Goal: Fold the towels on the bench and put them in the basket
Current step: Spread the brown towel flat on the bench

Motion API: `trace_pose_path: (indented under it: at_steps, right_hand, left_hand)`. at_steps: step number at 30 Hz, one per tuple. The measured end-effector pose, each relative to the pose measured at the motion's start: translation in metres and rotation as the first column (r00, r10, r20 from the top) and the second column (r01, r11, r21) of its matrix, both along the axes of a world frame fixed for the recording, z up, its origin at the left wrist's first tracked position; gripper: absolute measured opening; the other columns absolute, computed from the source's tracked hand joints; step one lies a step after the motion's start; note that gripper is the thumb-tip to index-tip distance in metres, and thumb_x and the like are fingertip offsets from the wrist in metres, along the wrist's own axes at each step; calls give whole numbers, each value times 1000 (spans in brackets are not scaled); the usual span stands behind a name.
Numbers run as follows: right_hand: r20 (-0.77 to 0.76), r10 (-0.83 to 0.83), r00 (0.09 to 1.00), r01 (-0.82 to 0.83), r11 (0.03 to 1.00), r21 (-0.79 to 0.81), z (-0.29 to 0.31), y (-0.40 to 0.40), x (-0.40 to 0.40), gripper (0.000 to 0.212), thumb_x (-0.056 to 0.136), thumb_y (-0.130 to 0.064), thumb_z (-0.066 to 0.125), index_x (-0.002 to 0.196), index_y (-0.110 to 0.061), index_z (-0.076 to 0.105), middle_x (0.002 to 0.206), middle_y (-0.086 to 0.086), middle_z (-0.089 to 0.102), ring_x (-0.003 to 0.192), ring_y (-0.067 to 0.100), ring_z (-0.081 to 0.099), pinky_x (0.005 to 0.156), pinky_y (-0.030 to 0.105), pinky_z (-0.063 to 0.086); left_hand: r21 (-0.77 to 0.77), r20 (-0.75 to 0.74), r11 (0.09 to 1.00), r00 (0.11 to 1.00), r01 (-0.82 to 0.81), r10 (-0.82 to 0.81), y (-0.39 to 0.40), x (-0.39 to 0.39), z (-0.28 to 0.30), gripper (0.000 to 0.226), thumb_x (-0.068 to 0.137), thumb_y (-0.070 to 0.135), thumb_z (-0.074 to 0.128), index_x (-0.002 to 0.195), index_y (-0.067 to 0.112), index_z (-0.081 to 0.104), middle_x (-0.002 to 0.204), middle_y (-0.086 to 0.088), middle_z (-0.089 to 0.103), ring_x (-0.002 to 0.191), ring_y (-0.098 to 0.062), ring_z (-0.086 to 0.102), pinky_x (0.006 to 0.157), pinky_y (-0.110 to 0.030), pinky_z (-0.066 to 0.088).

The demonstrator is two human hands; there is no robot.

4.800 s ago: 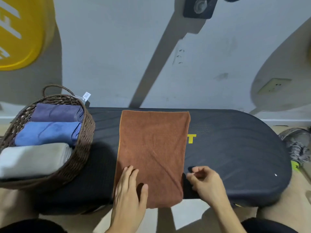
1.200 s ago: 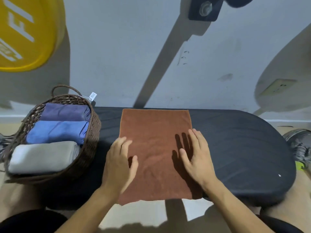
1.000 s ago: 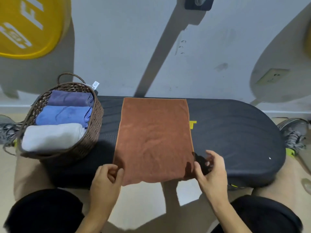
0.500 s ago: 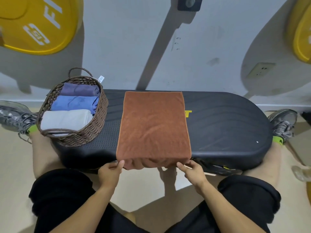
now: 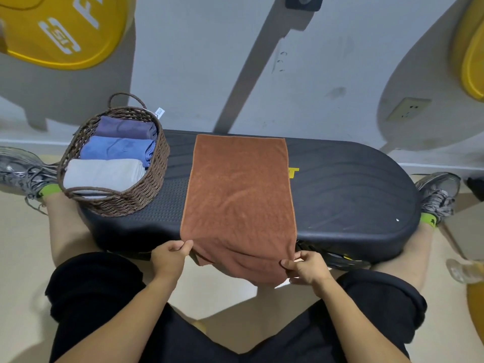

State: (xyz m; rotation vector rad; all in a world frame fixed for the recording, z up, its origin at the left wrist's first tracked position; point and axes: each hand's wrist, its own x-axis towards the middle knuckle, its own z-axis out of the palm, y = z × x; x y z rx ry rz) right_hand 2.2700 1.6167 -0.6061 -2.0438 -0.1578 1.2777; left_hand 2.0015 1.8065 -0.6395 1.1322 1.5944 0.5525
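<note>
The black padded table (image 5: 340, 195) runs across the view. A brown towel (image 5: 239, 195) lies flat across its middle, the near end hanging over the front edge. At the table's left end stands a wicker basket (image 5: 146, 189) holding three folded towels: purple, blue and grey. The left hand (image 5: 170, 259) pinches the towel's near left corner; the right hand (image 5: 305, 267) pinches the near right corner, both just below the table's edge.
</note>
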Motion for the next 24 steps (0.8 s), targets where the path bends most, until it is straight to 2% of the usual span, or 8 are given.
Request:
trace_pose_path:
  at_steps: [3, 7, 10, 13, 16, 19, 21, 24]
  right_hand:
    - [68, 127, 990, -130, 991, 33, 17, 1, 5, 25, 81, -17, 81, 86, -2, 61, 67, 6, 73, 52, 18, 66, 43, 29, 45]
    - [71, 258, 963, -266, 954, 135, 44, -2, 12, 29, 80, -29, 82, 79, -10, 61, 75, 8, 75, 57, 14, 63, 48, 27, 42]
    - [141, 100, 985, -140, 939, 313, 58, 1, 16, 32, 81, -25, 80, 74, -1, 60, 64, 14, 61, 60, 22, 55, 57, 31, 46]
    - [86, -79, 993, 33, 896, 444, 68, 16, 22, 30, 84, -22, 76, 74, 3, 61, 64, 16, 56, 58, 23, 53, 55, 31, 52]
    - [171, -175, 970, 88, 901, 424, 67, 42, 34, 16, 87, -26, 74, 84, -11, 76, 84, 11, 75, 78, 23, 70, 72, 40, 61]
    - [202, -292, 935, 187, 889, 417, 62, 71, 44, 26, 88, -27, 73, 109, -11, 72, 91, -2, 74, 92, 16, 70, 88, 40, 58]
    - [300, -283, 911, 168, 919, 357, 62, 81, 45, 44, 87, -32, 75, 125, -14, 61, 95, -8, 69, 96, 14, 67, 92, 38, 55]
    - [575, -160, 803, 34, 974, 223, 59, 76, 30, 32, 84, -32, 75, 113, -27, 62, 97, -12, 64, 95, 11, 63, 81, 23, 49]
  left_hand:
    - [-7, -14, 991, 991, 135, -135, 7, -11, 5, 24, 79, 19, 78, 61, 9, 65, 57, 6, 62, 58, -14, 53, 65, -29, 45]
    - [-41, 139, 988, 980, 149, -142, 18, -20, 25, 25, 85, 8, 69, 61, 7, 62, 54, -6, 60, 60, -22, 56, 74, -42, 51]
    - [-28, 264, 993, 959, 111, -99, 28, -14, 44, 26, 86, 10, 71, 60, 13, 66, 52, -1, 55, 54, -19, 53, 62, -32, 51]
    - [40, 309, 997, 948, 71, -80, 42, -2, 61, 9, 83, 13, 75, 84, 7, 70, 59, -2, 65, 51, -12, 55, 53, -22, 51]
    - [37, 367, 998, 929, 42, -53, 57, 12, 71, 21, 85, 13, 74, 102, 3, 66, 79, -12, 68, 63, -19, 57, 62, -30, 53]
    - [65, 478, 996, 875, 52, -77, 70, 27, 83, 36, 85, 5, 72, 118, 9, 58, 96, -12, 72, 82, -18, 70, 77, -30, 56]
    - [79, 418, 991, 899, 110, -133, 73, 33, 84, 53, 82, 2, 75, 128, 12, 50, 105, -8, 68, 91, -13, 69, 80, -25, 53]
    - [241, -5, 942, 971, 233, -239, 56, 30, 73, 55, 74, 4, 82, 123, 7, 56, 107, -12, 61, 89, -22, 62, 82, -31, 50]
